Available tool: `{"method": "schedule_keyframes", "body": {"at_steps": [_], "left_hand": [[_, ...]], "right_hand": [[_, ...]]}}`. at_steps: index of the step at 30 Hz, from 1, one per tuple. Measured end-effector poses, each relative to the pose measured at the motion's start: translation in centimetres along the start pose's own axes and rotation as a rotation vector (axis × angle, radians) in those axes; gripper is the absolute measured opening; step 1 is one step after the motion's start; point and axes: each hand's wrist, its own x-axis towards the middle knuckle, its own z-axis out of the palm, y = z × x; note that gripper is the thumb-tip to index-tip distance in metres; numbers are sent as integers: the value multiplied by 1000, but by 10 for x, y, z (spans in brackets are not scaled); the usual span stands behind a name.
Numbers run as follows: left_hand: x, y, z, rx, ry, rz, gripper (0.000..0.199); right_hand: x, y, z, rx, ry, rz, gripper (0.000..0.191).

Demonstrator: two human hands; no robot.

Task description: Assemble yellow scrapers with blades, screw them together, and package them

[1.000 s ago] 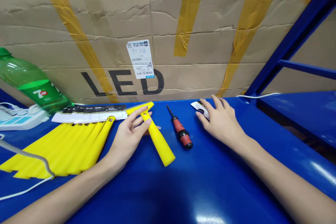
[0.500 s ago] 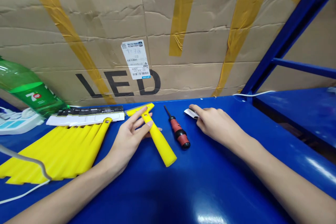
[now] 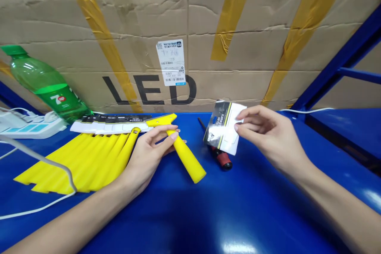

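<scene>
My left hand (image 3: 153,147) is closed round the neck of a yellow scraper (image 3: 190,158), its head pointing up-left and its handle slanting down to the right. Between the thumb and fingers of my right hand (image 3: 272,135) is a printed black-and-white packaging sleeve (image 3: 224,127), tilted with its printed face showing. Under that sleeve lies a red-and-black screwdriver (image 3: 223,159), its middle hidden. Left of my left hand, several more yellow scrapers (image 3: 89,158) lie in a row, their heads covered by similar sleeves (image 3: 110,124).
A green soda bottle (image 3: 56,87) leans at the left beside a white power strip (image 3: 44,127). A grey cable (image 3: 44,162) crosses the scraper row. Behind the blue table (image 3: 178,214) stands a taped cardboard box (image 3: 143,27). A blue metal frame (image 3: 336,63) rises at the right.
My right hand has lifted the sleeve off the table and brought it over the screwdriver, its printed side now visible. My left hand still holds the scraper. The view has shifted left.
</scene>
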Motion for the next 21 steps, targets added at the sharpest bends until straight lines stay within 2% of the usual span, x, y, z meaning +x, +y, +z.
{"method": "schedule_keyframes", "body": {"at_steps": [4,8,14,21], "left_hand": [[3,0,-2,-1,48,12,33],[7,-1,-6,18,98,39,32],[7,-7,-9,40,7,-1,36],[4,-9,-4,87,-39,-40,37]], "right_hand": [[-2,4,6,51,-193,113,24],[-3,8,6,-106,-271,25,22],[-7,7,7,-220,-424,-24,14],[-11,3,12,-390,-434,-124,7]]}}
